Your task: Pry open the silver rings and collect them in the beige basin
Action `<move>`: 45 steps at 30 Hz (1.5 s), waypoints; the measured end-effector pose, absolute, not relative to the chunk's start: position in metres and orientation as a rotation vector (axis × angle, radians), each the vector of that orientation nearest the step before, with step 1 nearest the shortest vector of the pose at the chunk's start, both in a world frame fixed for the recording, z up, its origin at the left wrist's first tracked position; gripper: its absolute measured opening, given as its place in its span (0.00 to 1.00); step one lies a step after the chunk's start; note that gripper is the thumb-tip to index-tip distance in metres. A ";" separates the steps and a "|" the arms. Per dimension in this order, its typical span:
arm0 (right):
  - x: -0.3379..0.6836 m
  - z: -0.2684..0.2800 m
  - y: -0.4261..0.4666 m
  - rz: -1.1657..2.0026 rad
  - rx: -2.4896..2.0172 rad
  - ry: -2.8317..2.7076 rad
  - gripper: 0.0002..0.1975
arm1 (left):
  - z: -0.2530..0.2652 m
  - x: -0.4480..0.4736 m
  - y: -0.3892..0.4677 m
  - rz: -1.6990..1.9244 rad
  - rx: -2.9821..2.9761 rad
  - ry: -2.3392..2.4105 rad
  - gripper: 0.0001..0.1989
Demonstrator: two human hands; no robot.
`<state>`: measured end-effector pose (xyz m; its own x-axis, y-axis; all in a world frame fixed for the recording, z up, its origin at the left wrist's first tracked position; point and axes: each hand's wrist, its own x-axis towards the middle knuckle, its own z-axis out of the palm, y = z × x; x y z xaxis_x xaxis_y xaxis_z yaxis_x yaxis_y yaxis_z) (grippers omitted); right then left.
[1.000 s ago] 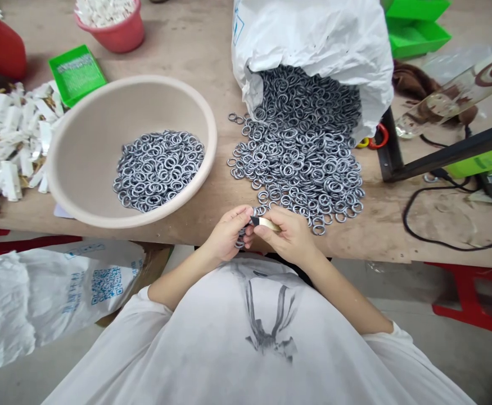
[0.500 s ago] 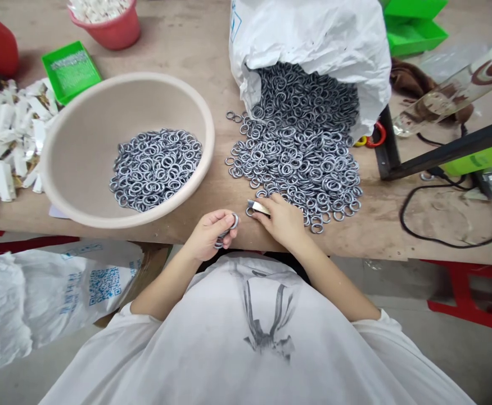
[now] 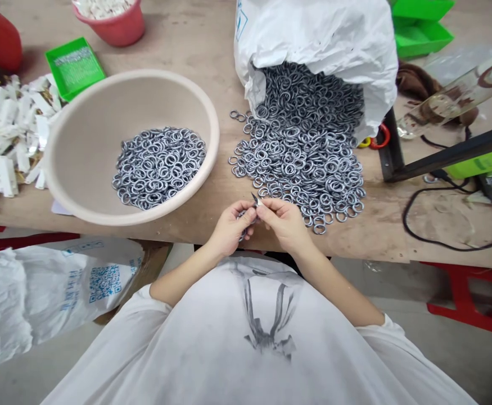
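My left hand (image 3: 231, 228) is closed around a few dark grey rings (image 3: 242, 233), mostly hidden by its fingers. Against it, my right hand (image 3: 285, 224) pinches a small knife (image 3: 257, 200), its dark pointed tip showing above the fingers and a pale part beneath. Both hands meet above the table's front edge. Just beyond my right hand spreads a pile of grey rings (image 3: 300, 163), spilling out of a white sack (image 3: 317, 34). To the left, a wide beige basin (image 3: 81, 135) holds many similar rings (image 3: 161, 166).
White plastic pieces (image 3: 9, 135) lie heaped at the left, near a green tray (image 3: 76, 67) and a pink bucket (image 3: 117, 25). On the right stand a black metal frame (image 3: 448, 152), a glass bottle (image 3: 448, 101) and a looped cable (image 3: 406, 219). Printed sacking (image 3: 52, 292) hangs below the table.
My left hand has moved right to meet my right hand. The knife has swung from lying flat over the rings to pointing up and left between both hands.
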<state>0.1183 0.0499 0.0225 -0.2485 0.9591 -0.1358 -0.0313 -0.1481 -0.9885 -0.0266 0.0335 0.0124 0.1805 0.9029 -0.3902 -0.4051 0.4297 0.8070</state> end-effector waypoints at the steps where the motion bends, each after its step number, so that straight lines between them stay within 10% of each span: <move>1: 0.115 0.023 0.047 1.551 -1.133 -1.202 0.20 | 0.012 -0.022 0.034 1.009 0.634 0.987 0.24; 23: 0.135 0.021 0.053 1.226 -1.152 -1.554 0.23 | 0.022 -0.016 0.034 0.829 0.588 0.859 0.22; 33: 0.144 0.024 0.037 0.423 -1.204 -2.174 0.26 | 0.025 -0.020 0.034 0.871 0.430 0.830 0.19; 45: 0.150 0.014 0.050 0.725 -1.393 -1.976 0.23 | 0.029 -0.024 0.030 0.806 0.488 0.800 0.21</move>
<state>0.1496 0.0502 0.0142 -0.2621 0.9507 0.1656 0.6183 0.2972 -0.7276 -0.0245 0.0301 0.0292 0.4336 0.7874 -0.4382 -0.4443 0.6099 0.6562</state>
